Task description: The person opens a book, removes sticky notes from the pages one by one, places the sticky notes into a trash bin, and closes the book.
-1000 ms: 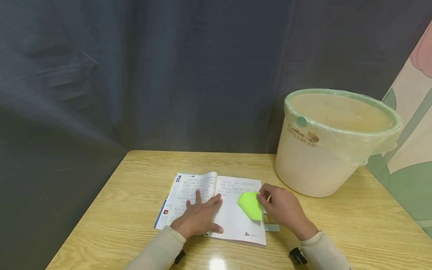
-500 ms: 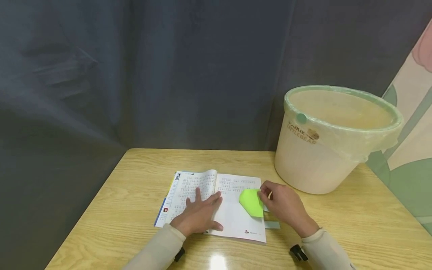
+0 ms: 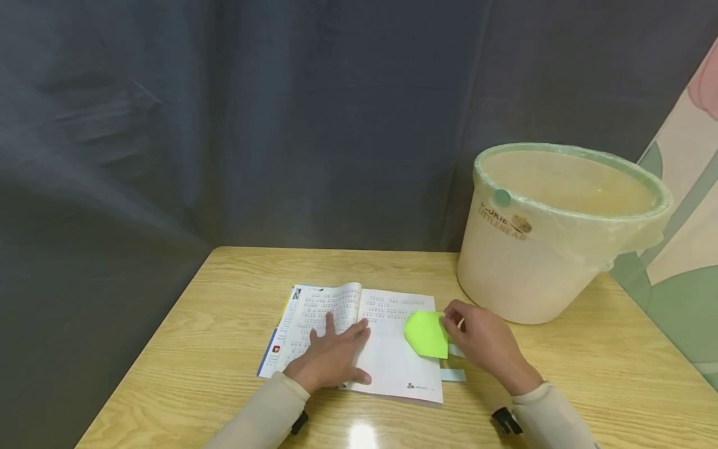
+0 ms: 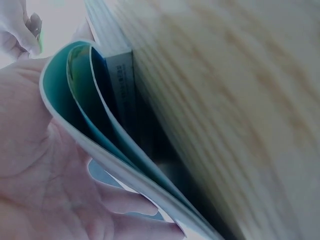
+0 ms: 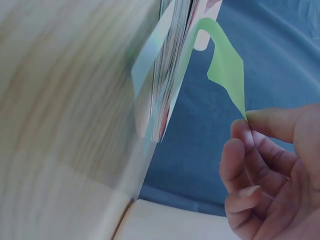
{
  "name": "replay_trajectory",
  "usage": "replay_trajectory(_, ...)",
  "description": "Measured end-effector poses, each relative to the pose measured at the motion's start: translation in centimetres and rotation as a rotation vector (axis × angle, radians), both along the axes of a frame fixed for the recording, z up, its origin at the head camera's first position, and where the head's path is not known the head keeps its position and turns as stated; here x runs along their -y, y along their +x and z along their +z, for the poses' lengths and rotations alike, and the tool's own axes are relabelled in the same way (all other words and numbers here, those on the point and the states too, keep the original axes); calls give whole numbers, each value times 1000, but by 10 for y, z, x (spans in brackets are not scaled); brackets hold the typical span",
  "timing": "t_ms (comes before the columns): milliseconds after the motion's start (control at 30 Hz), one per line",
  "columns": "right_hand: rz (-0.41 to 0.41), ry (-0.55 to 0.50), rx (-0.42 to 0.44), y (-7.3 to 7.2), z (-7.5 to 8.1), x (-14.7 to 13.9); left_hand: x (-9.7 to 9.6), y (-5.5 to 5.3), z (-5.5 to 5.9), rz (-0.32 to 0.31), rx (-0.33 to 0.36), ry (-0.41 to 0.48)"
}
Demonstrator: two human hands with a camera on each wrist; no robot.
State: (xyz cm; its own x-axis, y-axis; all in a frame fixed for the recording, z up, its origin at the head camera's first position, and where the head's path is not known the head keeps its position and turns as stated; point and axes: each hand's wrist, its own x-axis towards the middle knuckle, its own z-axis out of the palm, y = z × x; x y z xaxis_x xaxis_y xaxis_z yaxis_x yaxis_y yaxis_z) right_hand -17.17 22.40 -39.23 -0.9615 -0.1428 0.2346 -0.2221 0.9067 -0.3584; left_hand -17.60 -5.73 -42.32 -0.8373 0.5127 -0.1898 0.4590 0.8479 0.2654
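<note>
An open book with printed pages lies on the table. My left hand rests across its middle, fingers spread; in the left wrist view the palm lies along the curved left-hand leaves. At the right page's outer edge, my right hand pinches one corner of a bright green sticky note between thumb and forefinger. The right wrist view shows the note bending up off the page, its far end close against the paper. Pale blue paper tabs stick out from the book's right side.
A large cream bin with a green rim and a plastic liner stands behind my right hand. The wooden table ends at a dark curtain. A patterned wall is at the far right.
My right hand has shifted to the right, drawing the green sticky note along, so its right side now reaches past the page edge. The left hand stays in place.
</note>
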Motion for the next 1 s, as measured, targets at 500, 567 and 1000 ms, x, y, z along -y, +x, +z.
replay_trajectory(500,-36,-7,-13,-1,10,-13,1,0,0,-5,-6,12)
replay_trajectory(567,-35,-12,-21,-2,12,-14,1,-1,0,-6,-8,7)
replay_trajectory(1000,-24,-93,-121,3,26,-16,1,-2,-2,-3,-1,21)
